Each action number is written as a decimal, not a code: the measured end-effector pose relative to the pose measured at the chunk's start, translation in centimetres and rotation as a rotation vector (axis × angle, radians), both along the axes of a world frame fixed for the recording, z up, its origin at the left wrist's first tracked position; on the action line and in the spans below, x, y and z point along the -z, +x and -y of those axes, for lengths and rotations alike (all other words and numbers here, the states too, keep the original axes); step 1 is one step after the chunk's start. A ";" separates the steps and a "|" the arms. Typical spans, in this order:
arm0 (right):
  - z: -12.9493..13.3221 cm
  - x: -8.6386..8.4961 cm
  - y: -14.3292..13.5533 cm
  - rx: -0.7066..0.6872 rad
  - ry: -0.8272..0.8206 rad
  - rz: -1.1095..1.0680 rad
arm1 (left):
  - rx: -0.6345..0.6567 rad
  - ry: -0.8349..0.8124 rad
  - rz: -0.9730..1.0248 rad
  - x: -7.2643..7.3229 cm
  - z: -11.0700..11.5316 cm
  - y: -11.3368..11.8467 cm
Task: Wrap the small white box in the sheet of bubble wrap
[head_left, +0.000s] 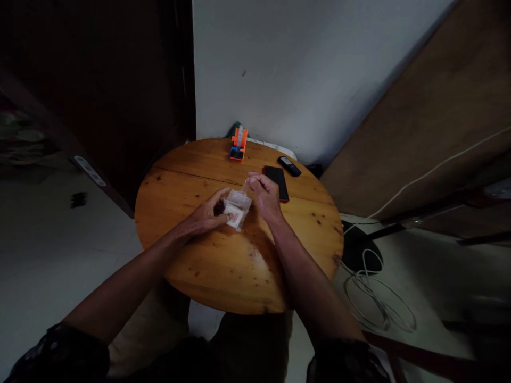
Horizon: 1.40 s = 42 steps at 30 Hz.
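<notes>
Over the middle of the round wooden table [215,260], my left hand [207,214] grips a small white packet [233,214] with red print, its thumb pressed on the front. Bubble wrap [240,199] surrounds the packet and stands up as a flap at its top. Just to the upper right, my right hand [265,194] is closed in a pinch. From its fingertips a thin translucent strip [245,185], which looks like clear tape, runs down toward the flap. Whether the strip is stuck to the wrap cannot be made out.
An orange and blue tape dispenser [238,146] stands near the table's far edge. Beyond my right hand lie a black and red flat case [277,182] and a black handset [289,166]. A wall borders the back; coiled white cable [371,298] lies on the floor at right.
</notes>
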State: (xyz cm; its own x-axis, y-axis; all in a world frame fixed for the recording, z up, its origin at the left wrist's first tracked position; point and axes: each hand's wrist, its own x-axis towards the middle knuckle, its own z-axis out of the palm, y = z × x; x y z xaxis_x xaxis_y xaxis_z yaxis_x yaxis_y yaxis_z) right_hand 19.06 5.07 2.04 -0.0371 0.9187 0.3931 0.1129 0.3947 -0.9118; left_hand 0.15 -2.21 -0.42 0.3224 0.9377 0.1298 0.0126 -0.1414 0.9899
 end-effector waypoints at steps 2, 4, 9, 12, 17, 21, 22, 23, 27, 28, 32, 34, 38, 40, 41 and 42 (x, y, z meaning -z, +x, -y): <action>0.0 0.2 0.4 -0.033 -0.096 -0.042 | 0.006 0.003 -0.005 0.1 0.0 0.0; 0.2 0.2 0.9 -0.088 -0.224 -0.085 | -0.008 -0.006 -0.008 0.2 -0.1 0.0; 1.1 -0.1 1.6 -0.289 -0.472 -0.074 | -0.041 -0.016 -0.016 0.3 -0.2 0.0; 1.3 0.4 1.2 -0.310 -0.419 0.023 | -0.062 -0.012 -0.011 0.5 -0.2 0.0; 1.1 1.3 -0.1 -0.154 -0.289 -0.032 | -0.050 0.039 0.045 0.5 -0.2 0.4; 0.6 1.6 -0.3 -0.032 -0.220 -0.073 | -0.003 0.076 0.081 -0.2 0.0 0.6; 0.4 1.7 -0.2 -0.009 -0.215 -0.078 | 0.003 0.076 0.083 -0.4 0.0 0.5; 0.3 1.9 -0.1 0.011 -0.213 -0.086 | 0.010 0.069 0.084 -0.6 0.1 0.5; -0.3 2.4 0.2 0.050 -0.212 -0.111 | 0.033 -0.034 0.074 -0.9 0.3 0.1; -0.4 2.4 0.2 0.055 -0.201 -0.104 | 0.026 -0.067 0.077 -0.9 0.3 0.1; -0.1 1.6 0.7 0.142 -0.041 -0.064 | -0.055 -0.159 0.135 -0.9 0.0 0.0; 0.3 0.8 1.0 0.175 0.042 -0.030 | -0.110 -0.181 0.172 -0.9 -0.2 0.0; 1.5 -0.3 1.0 0.038 -0.015 0.098 | -0.183 -0.198 0.233 -1.1 -0.4 0.1; 2.1 -0.5 0.6 -0.014 -0.048 0.203 | -0.193 -0.195 0.251 -1.3 -0.4 0.1; 2.5 -0.5 0.3 -0.015 -0.051 0.268 | -0.191 -0.196 0.258 -1.4 -0.3 0.2; 2.9 -0.5 0.0 -0.004 -0.051 0.339 | -0.188 -0.199 0.263 -1.6 -0.2 0.2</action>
State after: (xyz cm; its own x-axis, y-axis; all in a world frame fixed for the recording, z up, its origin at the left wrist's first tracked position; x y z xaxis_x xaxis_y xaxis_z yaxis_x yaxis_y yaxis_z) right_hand 19.09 2.17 2.54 -0.1617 0.9365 0.3111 0.4118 0.3505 -0.8411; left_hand 0.33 -1.99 1.14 0.1225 0.9925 -0.0052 -0.2378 0.0344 0.9707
